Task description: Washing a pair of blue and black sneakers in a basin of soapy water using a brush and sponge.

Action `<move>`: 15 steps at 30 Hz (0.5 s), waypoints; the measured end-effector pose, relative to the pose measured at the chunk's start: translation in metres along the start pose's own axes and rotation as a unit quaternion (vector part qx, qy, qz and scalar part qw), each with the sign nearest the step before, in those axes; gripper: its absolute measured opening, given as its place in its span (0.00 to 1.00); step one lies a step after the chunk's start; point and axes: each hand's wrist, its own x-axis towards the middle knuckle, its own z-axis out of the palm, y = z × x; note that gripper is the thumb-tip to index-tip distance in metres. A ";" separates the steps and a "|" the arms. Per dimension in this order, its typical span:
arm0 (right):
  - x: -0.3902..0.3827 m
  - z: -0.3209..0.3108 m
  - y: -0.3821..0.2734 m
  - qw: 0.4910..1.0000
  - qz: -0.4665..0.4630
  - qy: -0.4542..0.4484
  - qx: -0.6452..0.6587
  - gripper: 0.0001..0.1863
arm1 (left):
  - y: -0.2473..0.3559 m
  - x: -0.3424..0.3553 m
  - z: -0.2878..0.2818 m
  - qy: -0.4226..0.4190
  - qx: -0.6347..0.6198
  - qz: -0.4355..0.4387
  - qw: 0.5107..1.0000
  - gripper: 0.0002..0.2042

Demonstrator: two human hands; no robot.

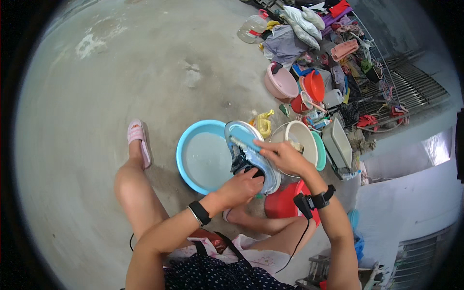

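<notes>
My left hand [240, 187] is closed on a blue and white shoe [270, 175], fingers at its dark opening. The shoe is tilted over the right rim of a light-blue basin [180, 159], which holds cloudy water [205, 157]. In my right hand [286, 155] is a blue scrubbing brush [247, 143], its pale bristles against the upper part of the shoe. My hands hide part of the shoe.
Right of the shoe stand a cream bucket [311, 135] and a yellow jug [264, 124]; a red bucket [280, 203] is near my right leg. Farther off are a pink basin [280, 82], a clear bottle [251, 28], a grey tub [337, 142] and a cluttered rack [386, 63].
</notes>
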 end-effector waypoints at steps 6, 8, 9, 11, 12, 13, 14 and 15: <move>0.017 0.002 0.011 0.997 0.031 -0.006 -0.068 0.17 | 0.000 -0.002 0.009 0.004 0.002 0.007 1.000 0.14; 0.026 0.002 -0.005 0.997 0.018 -0.049 -0.060 0.17 | -0.003 -0.007 0.014 0.024 0.016 0.009 1.000 0.12; 0.033 -0.001 -0.001 0.994 0.041 -0.053 -0.089 0.16 | -0.003 -0.006 0.010 0.041 0.013 0.030 0.999 0.11; 0.034 -0.008 0.024 0.985 0.076 -0.008 -0.158 0.16 | -0.001 0.000 0.010 0.023 0.005 0.041 0.999 0.12; 0.033 -0.009 0.023 0.985 0.074 -0.008 -0.158 0.16 | 0.000 -0.001 0.009 0.003 0.004 0.036 0.999 0.13; 0.030 -0.009 0.022 0.989 0.068 -0.014 -0.128 0.17 | 0.000 -0.002 0.010 0.004 0.005 0.036 0.999 0.13; 0.025 -0.008 0.020 0.993 0.063 -0.021 -0.099 0.17 | -0.001 -0.002 0.012 0.009 0.012 0.025 1.000 0.15; 0.017 -0.002 0.020 0.996 -0.004 -0.023 -0.081 0.18 | 0.001 -0.002 0.014 0.015 0.020 0.009 1.000 0.16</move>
